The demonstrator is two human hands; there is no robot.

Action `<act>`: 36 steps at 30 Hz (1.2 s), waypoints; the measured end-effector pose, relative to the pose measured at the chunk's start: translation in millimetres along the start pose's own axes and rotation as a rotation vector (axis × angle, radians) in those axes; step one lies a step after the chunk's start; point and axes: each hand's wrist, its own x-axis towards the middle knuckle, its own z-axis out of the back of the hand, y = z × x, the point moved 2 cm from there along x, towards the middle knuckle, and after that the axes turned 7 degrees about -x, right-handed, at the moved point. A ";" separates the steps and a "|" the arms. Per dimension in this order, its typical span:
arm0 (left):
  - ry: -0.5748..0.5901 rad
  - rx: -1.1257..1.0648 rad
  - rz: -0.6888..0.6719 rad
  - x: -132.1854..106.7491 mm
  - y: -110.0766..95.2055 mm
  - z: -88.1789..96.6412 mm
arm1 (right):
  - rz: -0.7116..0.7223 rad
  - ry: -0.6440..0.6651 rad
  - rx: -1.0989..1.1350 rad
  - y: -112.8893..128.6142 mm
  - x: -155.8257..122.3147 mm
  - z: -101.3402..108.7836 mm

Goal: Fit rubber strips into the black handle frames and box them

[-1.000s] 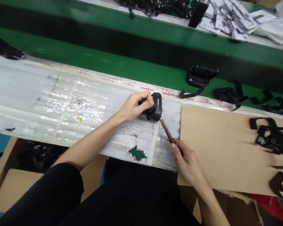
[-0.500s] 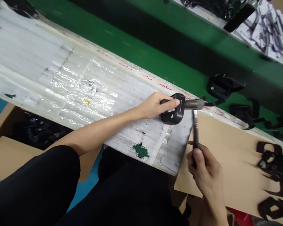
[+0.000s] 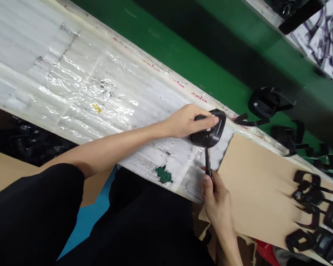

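My left hand (image 3: pixel 187 122) is closed around a black plastic part (image 3: pixel 208 135) with rounded corners and a slot, held just above the white-covered bench. My right hand (image 3: pixel 218 199) grips a slim tool (image 3: pixel 208 162) with a dark handle and a narrow metal shaft. The tool points up from the fist to the lower edge of the plastic part. Its tip is hidden there, so I cannot tell whether it touches.
A brown cardboard sheet (image 3: pixel 252 188) lies to the right, with several black plastic pieces (image 3: pixel 308 192) at its far end. More black parts (image 3: pixel 269 103) sit on the green surface (image 3: pixel 166 40) behind. At lower left is a cardboard box (image 3: pixel 8 166) of dark pieces.
My right hand has moved left, bringing the tool beneath the plastic part. My left hand has turned the part, and its grey protruding piece no longer shows. The view has shifted slightly.
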 end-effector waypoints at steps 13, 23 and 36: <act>0.005 -0.034 -0.037 -0.4 0.8 -0.5 | 0.060 -0.158 0.252 7.1 -9.9 0.6; -0.002 -0.036 -0.029 0.3 -0.5 -1.0 | 0.119 -0.341 0.309 11.3 -11.0 18.4; -0.014 -0.032 -0.014 0.5 0.5 -0.7 | 0.067 -0.225 0.270 4.7 -11.8 14.1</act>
